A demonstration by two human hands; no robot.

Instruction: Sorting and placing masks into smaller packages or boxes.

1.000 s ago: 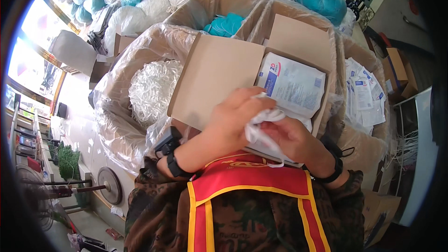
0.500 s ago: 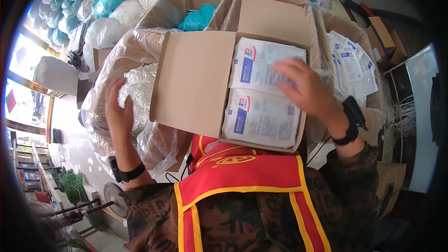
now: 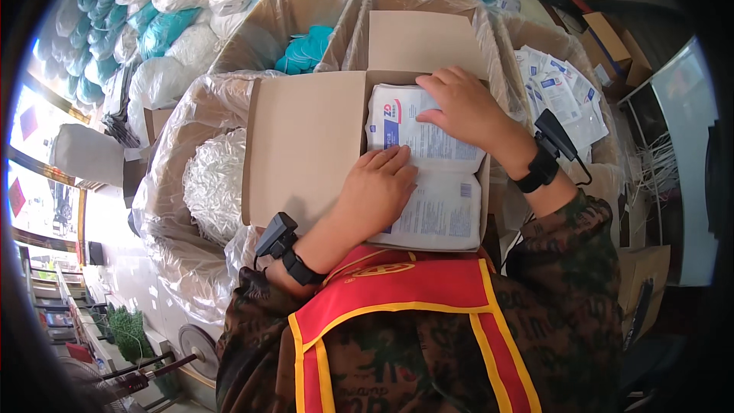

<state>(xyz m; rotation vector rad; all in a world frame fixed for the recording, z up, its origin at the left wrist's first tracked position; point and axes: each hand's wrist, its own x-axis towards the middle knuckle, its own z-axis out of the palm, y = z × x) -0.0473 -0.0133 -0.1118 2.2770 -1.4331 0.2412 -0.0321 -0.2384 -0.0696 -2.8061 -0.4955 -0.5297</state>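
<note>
Two white soft packs with blue printed panels lie in an opened cardboard box (image 3: 307,153): a far pack (image 3: 451,145) and a near pack (image 3: 451,218). My left hand (image 3: 378,190) rests on them around the line where they meet. Its fingers are slightly bent and side by side, partly covering the near pack. At the far pack's upper edge is my right hand (image 3: 462,111), its thumb apart from the fingers and nothing held. The box's left flap and far flap (image 3: 422,40) are folded outward.
Plastic-lined cartons surround the box: one holds shiny white strips (image 3: 218,183), another teal bundles (image 3: 304,50), a third loose printed packets (image 3: 562,92) at the right. Bagged white and teal goods (image 3: 160,30) are piled far left. A fan (image 3: 107,382) stands lower left.
My left hand has come from beside the box's left flap onto the packs. My right hand has shifted up toward the far pack's upper edge. The view has tilted slightly.
</note>
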